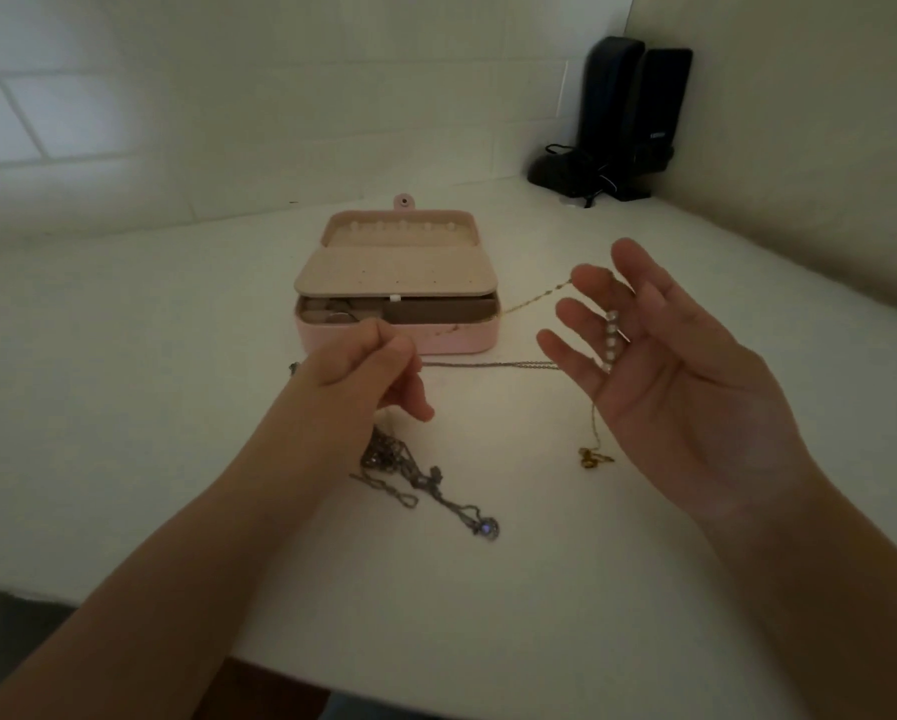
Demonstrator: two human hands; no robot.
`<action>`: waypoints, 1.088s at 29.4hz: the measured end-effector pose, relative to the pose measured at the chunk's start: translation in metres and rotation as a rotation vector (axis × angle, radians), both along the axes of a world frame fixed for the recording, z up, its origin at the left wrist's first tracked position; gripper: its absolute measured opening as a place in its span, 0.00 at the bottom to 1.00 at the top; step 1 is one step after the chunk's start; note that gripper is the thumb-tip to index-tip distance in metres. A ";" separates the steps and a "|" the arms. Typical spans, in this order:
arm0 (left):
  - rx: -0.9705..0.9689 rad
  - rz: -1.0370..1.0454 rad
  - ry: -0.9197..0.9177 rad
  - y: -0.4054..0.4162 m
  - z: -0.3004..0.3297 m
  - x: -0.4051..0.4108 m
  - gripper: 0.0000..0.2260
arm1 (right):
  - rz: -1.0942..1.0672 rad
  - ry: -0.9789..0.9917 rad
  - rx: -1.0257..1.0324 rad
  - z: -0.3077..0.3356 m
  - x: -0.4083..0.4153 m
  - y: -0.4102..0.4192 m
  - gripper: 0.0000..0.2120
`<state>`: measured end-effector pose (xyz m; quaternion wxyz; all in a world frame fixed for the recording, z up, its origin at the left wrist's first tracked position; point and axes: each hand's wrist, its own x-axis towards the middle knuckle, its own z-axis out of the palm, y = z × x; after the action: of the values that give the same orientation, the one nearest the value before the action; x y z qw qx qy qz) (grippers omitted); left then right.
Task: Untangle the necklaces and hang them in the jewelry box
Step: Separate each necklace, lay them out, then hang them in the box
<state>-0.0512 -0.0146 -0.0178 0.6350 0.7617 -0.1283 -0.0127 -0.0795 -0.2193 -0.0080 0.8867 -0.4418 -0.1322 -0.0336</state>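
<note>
Two hands pull chains apart in front of the open jewelry box.

The left hand (368,366) has thumb and curled fingers pinched on a thin silver chain (493,364), which runs taut across to the right; below it a tangled silver heap (415,475) lies on the table (176,407) toward the near edge. The jewelry box (397,288) sits mid-table, lid back, its hooks bare. The right hand (659,366) is palm-up, fingers spread wide, with a pearl strand (611,339) and gold chain (540,296) draped over them. Untangling appears under way; next, probably, one chain must be worked free and carried to a hook.
</note>
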 end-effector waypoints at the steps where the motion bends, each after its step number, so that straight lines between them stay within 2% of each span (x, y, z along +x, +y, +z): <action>1: 0.022 -0.024 -0.016 -0.001 0.000 -0.001 0.12 | 0.034 -0.012 0.019 0.000 0.000 0.000 0.15; 10: 0.155 -0.362 -0.086 -0.012 0.000 -0.006 0.10 | 0.275 0.061 0.070 0.007 -0.002 0.015 0.24; 15: 0.194 -0.577 -0.150 -0.014 0.000 -0.009 0.08 | 0.251 0.075 0.071 0.008 -0.002 0.016 0.25; 20: 0.029 -0.625 -0.040 -0.013 0.003 -0.011 0.06 | 0.228 0.106 0.080 0.010 0.000 0.009 0.24; 25: -0.280 -0.663 0.183 -0.006 0.004 -0.006 0.07 | 0.271 0.039 0.170 0.008 0.001 0.005 0.21; 29: -0.429 -0.541 0.224 -0.001 0.007 0.002 0.03 | 0.069 0.076 0.012 0.005 0.004 -0.003 0.17; 32: -0.524 -0.355 0.287 0.004 0.010 0.007 0.09 | -0.060 0.142 -0.081 0.004 0.006 -0.008 0.12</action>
<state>-0.0441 -0.0103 -0.0076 0.8083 0.5292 -0.1670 -0.1967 -0.0734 -0.2278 -0.0041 0.8739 -0.4822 -0.0571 -0.0235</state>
